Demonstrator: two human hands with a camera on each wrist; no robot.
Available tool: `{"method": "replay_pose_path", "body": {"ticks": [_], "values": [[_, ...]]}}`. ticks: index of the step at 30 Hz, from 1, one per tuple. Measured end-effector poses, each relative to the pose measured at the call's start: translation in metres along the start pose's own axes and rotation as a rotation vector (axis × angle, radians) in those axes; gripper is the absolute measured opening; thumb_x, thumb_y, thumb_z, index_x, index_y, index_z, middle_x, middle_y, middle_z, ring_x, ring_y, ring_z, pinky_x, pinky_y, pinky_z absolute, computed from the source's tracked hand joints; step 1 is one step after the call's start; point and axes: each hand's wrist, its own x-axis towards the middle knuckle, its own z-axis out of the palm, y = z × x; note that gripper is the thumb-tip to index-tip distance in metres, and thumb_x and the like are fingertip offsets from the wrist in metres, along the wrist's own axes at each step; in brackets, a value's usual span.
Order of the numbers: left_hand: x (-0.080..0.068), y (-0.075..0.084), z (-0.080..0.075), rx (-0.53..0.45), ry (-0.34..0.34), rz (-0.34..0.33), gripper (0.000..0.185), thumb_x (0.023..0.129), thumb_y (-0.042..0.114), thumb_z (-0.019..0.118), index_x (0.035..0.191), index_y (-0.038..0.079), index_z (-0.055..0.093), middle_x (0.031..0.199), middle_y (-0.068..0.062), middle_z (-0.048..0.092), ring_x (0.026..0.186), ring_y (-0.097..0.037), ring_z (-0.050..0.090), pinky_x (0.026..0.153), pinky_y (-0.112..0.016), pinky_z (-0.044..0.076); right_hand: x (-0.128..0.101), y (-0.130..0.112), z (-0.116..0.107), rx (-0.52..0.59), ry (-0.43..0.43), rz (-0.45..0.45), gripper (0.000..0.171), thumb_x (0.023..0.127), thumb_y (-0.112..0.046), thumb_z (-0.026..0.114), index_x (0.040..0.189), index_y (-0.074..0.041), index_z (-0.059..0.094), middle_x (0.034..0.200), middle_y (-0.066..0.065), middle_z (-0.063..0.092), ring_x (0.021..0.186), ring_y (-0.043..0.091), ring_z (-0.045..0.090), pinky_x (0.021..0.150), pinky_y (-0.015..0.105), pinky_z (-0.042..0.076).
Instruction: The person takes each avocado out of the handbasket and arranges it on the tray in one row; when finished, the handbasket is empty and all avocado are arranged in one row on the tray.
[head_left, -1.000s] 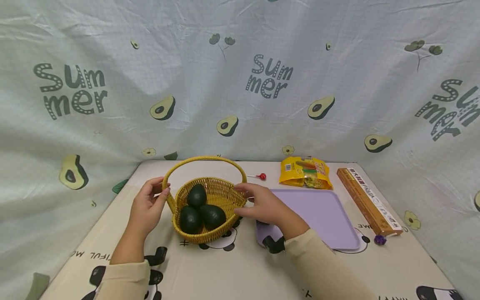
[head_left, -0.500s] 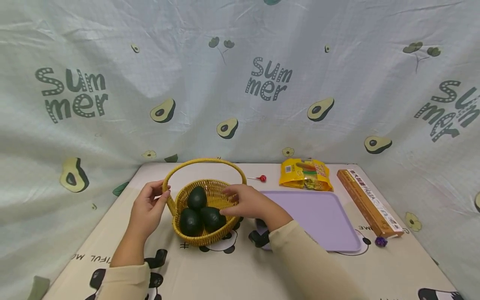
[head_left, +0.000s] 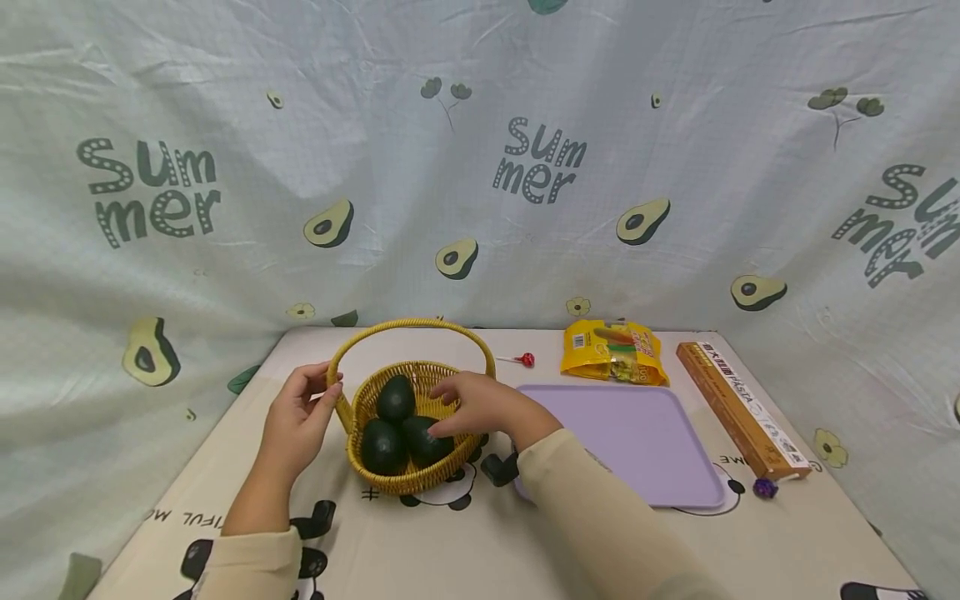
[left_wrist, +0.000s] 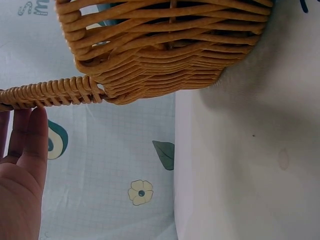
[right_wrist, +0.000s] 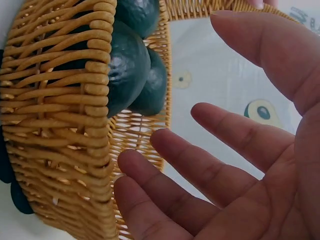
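A yellow wicker basket with a tall arched handle stands on the table and holds three dark green avocados. My left hand grips the left side of the handle near its lower end; in the left wrist view its fingertips press against the woven handle. My right hand hovers over the basket's right side, thumb and fingers spread, beside the nearest avocado. In the right wrist view nothing lies between its fingers, and the avocados sit beyond the rim.
Right of the basket lies a purple tray. Behind it are a yellow snack bag and a red lollipop. A pasta box and a purple lollipop lie at the right. A printed cloth hangs behind the table.
My right hand has moved left from the basket's right rim to above its inside, close to the avocados. My left hand has stayed on the handle.
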Motion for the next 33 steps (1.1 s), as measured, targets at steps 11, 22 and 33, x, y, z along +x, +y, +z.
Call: {"method": "replay_pose_path", "body": {"ticks": [11, 22, 33], "values": [[-0.001, 0.003, -0.001, 0.001, -0.001, -0.007, 0.032, 0.106, 0.018, 0.058, 0.136, 0.007, 0.054, 0.123, -0.01, 0.066, 0.11, 0.006, 0.055, 0.089, -0.002, 0.046, 0.019, -0.008, 0.002, -0.031, -0.063, 0.058, 0.061, 0.084, -0.038, 0.084, 0.138, -0.02, 0.063, 0.13, 0.004, 0.067, 0.119, 0.021, 0.062, 0.102, 0.043, 0.055], [-0.001, -0.003, 0.001, -0.004, 0.007, 0.037, 0.031, 0.105, 0.015, 0.059, 0.134, 0.006, 0.055, 0.122, -0.012, 0.066, 0.108, 0.009, 0.055, 0.087, -0.003, 0.048, 0.035, -0.007, 0.002, -0.047, -0.139, 0.062, 0.056, 0.083, -0.037, 0.085, 0.132, -0.019, 0.067, 0.127, 0.002, 0.067, 0.116, 0.018, 0.063, 0.1, 0.038, 0.056], [-0.001, -0.002, 0.001, -0.02, 0.006, 0.021, 0.03, 0.105, 0.014, 0.058, 0.134, 0.006, 0.056, 0.122, -0.013, 0.066, 0.108, 0.009, 0.056, 0.087, -0.004, 0.049, 0.045, -0.009, 0.004, -0.054, -0.174, 0.1, 0.038, 0.082, -0.037, 0.086, 0.114, -0.02, 0.073, 0.116, -0.005, 0.064, 0.098, 0.014, 0.064, 0.085, 0.038, 0.061]]}}
